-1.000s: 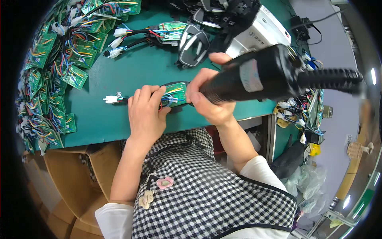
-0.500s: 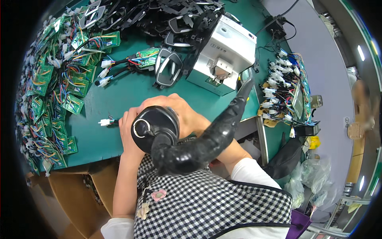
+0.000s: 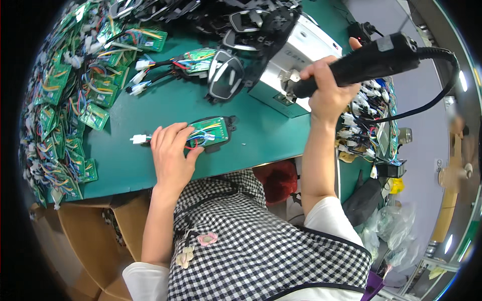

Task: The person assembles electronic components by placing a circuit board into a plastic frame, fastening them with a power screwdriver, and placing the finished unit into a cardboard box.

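Pinning a small green circuit board (image 3: 210, 131) in its black plastic shell near the green bench's (image 3: 150, 160) front edge, my left hand (image 3: 170, 155) lies flat, fingers spread over loose coloured wires. Light, stiff, fragile; I'd grip its edges. Right hand (image 3: 326, 90) clasps a black corded power screwdriver (image 3: 371, 62), raised.

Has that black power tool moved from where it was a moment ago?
Yes. The black tool in the right hand has swung up and right, off the circuit board, to beside the white box.
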Motion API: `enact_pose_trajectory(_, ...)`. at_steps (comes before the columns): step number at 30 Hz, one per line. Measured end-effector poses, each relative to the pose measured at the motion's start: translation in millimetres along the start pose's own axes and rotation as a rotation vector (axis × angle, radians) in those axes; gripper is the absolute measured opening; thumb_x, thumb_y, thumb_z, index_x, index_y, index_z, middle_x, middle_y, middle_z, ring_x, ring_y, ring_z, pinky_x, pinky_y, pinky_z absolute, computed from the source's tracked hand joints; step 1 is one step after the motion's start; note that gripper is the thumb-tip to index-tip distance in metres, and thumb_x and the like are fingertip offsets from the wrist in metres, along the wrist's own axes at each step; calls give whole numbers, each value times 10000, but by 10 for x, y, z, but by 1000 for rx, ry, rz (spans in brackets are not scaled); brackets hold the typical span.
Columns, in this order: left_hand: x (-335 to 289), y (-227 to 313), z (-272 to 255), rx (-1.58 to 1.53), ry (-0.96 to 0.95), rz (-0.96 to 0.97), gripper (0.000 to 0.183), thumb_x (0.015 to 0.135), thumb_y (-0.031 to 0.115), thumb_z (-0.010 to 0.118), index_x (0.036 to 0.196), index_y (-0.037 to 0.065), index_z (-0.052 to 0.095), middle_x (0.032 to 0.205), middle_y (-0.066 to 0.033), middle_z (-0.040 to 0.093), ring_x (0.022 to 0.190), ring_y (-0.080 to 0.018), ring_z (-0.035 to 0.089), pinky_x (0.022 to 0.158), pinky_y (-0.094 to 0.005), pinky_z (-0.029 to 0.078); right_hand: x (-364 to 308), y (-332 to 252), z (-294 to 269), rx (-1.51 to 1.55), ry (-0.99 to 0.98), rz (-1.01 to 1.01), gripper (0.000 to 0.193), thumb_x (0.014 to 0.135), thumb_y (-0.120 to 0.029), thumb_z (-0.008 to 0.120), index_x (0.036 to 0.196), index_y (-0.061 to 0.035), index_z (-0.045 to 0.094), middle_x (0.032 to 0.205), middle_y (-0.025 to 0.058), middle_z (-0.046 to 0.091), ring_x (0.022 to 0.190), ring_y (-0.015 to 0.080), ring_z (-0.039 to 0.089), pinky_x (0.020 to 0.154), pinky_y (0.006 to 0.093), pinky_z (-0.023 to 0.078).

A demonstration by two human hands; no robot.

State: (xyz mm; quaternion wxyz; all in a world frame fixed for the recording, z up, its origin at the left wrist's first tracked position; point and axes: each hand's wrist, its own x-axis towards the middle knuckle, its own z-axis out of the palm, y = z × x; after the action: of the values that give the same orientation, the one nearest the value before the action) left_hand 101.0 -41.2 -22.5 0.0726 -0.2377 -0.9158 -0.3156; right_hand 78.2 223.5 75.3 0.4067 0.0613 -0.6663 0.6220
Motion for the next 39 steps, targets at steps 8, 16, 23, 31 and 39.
enact_pose_trajectory(8,-36,-43,125,-129,110,37,386,566,102,778,933,89,656,1041,-69,590,1009,-272,545,937,-456,357,-633,-81,730,363,-45,64,785,803,-20,552,1395,-20,36,675,106,547,517,171,542,533,313,499)
enact_pose_trajectory(16,-47,-33,105,-179,102,-3,356,587,115,755,926,88,650,1032,-77,574,994,-258,555,915,-444,368,-720,161,1216,274,-304,221,768,793,-10,544,1387,-22,57,636,88,531,528,171,542,557,337,507)
enact_pose_trajectory(23,-35,-42,110,-171,100,-10,357,581,109,751,921,84,648,1021,-84,576,995,-269,551,908,-448,372,-706,216,1365,258,-389,375,726,730,36,575,1330,17,166,646,89,554,538,151,556,541,290,491)
enact_pose_trajectory(31,-1,-13,127,-159,129,16,354,546,110,769,878,88,648,946,-66,575,897,-280,531,851,-425,386,-708,313,1198,146,-519,261,563,620,-57,680,1134,27,469,802,66,620,675,127,584,631,264,473)
enact_pose_trajectory(39,73,2,45,-112,22,1,695,581,64,770,1220,83,501,1087,-104,561,1012,-285,509,924,-399,337,8,-152,70,17,202,-195,552,766,14,545,1265,21,308,629,88,546,502,176,553,529,298,493)
